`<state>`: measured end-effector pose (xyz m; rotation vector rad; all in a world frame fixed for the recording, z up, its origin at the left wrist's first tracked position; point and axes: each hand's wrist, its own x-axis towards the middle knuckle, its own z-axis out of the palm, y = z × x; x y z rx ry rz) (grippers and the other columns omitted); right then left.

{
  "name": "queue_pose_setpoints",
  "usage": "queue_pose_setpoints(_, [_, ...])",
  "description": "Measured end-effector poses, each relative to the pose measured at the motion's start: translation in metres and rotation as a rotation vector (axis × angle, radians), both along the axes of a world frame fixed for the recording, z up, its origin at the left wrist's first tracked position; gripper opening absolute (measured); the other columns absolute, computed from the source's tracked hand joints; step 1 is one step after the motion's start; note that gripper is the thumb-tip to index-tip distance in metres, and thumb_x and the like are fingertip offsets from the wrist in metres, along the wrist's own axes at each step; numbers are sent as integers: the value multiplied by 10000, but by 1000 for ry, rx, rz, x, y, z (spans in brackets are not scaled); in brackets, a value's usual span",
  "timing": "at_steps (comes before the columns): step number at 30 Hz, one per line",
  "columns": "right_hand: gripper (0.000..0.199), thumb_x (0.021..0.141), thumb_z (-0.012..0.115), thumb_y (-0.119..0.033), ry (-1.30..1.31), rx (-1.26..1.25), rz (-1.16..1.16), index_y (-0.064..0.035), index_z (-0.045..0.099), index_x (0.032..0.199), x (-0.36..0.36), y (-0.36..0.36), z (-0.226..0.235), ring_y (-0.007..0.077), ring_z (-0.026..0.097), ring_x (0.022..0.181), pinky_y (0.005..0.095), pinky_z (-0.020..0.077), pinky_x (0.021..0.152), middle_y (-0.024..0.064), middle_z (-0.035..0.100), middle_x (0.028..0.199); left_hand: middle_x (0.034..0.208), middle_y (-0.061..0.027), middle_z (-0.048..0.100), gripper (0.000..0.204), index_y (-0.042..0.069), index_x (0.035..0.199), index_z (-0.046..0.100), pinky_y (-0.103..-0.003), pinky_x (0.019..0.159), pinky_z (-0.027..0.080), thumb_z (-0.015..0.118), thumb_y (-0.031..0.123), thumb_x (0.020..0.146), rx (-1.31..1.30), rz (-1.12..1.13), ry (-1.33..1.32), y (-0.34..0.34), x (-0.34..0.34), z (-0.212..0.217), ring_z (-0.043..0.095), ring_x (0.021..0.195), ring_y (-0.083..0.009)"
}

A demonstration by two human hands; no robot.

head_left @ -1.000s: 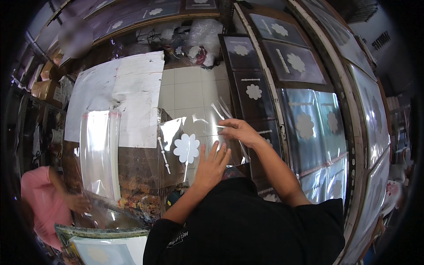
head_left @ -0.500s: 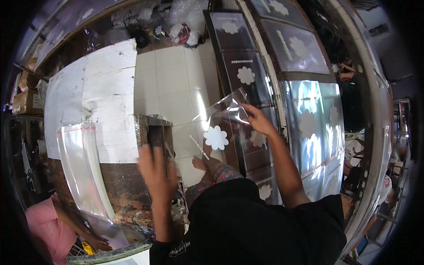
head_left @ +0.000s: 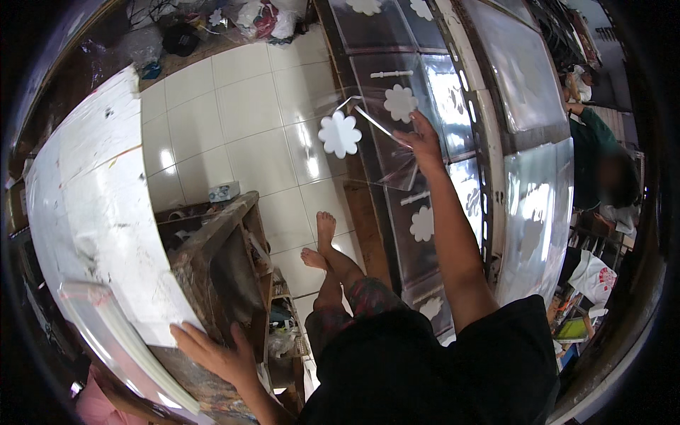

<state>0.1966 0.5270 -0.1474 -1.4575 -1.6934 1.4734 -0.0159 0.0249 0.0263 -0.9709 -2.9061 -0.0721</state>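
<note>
My right hand (head_left: 423, 145) pinches the edge of a clear plastic bag (head_left: 386, 164), holding it up over the right-hand rack. On that bag is a white flower print (head_left: 340, 134) with scalloped petals, and the film around it is blurred and see-through. Beneath lie several clear printed bags in a dark rack (head_left: 368, 71), with flowers and short white bars on them. My left hand (head_left: 216, 355) holds nothing, its fingers apart, at the edge of the worn wooden table (head_left: 212, 248). Close to it lies a stack of clear plastic bags (head_left: 124, 340).
A white marked board (head_left: 92, 212) covers much of the left table. More clear film lies on a higher rack (head_left: 535, 219) at the right. A person in pink (head_left: 99, 404) is at lower left, another in dark green (head_left: 591, 149) at right. Plastic bundles (head_left: 265, 21) lie on the far floor.
My right hand has carried the bag farther forward, over the rack. My left hand has come down toward the table edge. The whole view has shifted.
</note>
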Motion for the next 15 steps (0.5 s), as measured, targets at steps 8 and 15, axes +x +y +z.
queue_pose_setpoints(8, [761,861,579,97,317,-82,-660,-32,249,1534,42,24,-62,339,559,1267,394,506,1030,157,303,1572,1599,-284,206,832,-1,1556,236,-574,1177,246,664,322,921,-90,34,30,3,-2,-4,233,1468,-479])
queue_pose_setpoints(15, [746,902,597,85,578,-217,-947,-81,220,1525,84,8,-110,333,557,1258,391,508,1049,130,293,1562,1600,-280,199,784,-27,1550,223,-557,1183,255,560,406,990,-203,46,33,1,-3,-1,228,1475,-460])
